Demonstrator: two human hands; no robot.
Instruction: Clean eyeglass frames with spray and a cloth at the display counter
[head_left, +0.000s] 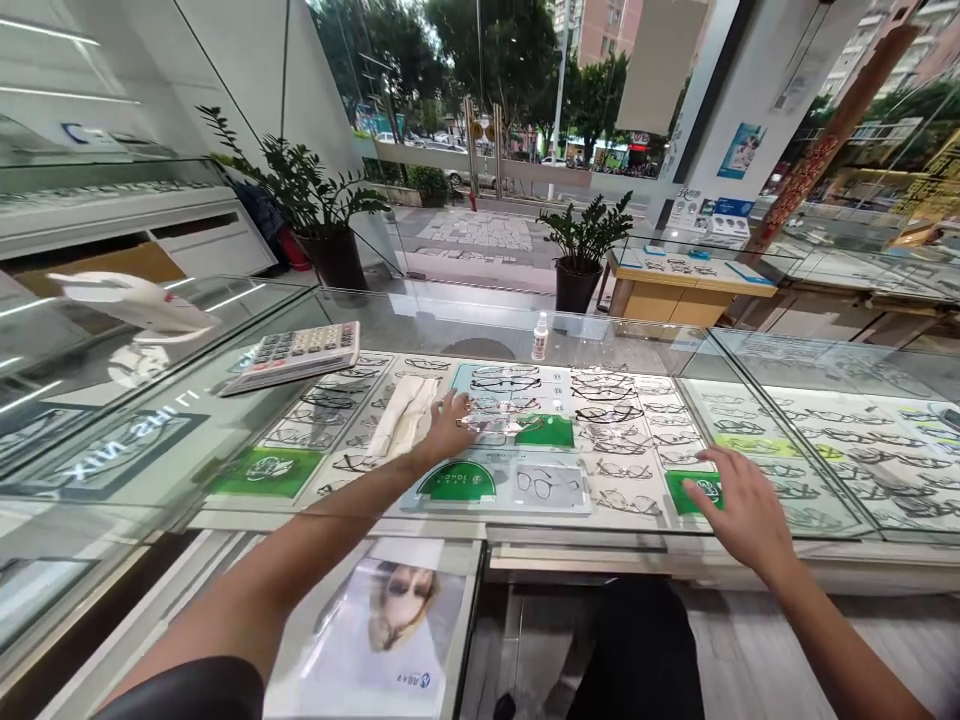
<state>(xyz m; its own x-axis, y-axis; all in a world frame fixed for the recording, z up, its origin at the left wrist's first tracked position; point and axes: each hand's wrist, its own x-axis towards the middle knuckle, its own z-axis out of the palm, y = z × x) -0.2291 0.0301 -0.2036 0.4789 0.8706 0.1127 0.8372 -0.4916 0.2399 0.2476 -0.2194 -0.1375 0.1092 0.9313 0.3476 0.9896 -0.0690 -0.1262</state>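
My left hand [444,432] reaches over the glass counter, its fingers closed on one end of a thin-rimmed pair of eyeglasses [501,427]. Under and beyond that pair, a light-blue display mat [465,378] carries dark-framed eyeglasses [506,384] and a green card [546,431]. A folded white cloth [403,412] lies just left of my left hand. My right hand [750,508] hovers at the counter's front edge with fingers apart, holding nothing. Nearest to it is a green card [686,492] among rows of spectacle frames. Exactly how my left fingertips grip is too small to make out.
A calculator [296,352] rests at the left of the glass top, near a white scanner-like device [135,305]. A small white bottle [539,337] stands at the back edge. Potted plants [577,265] are beyond the counter. Below, an open drawer gap sits beside a poster [390,640].
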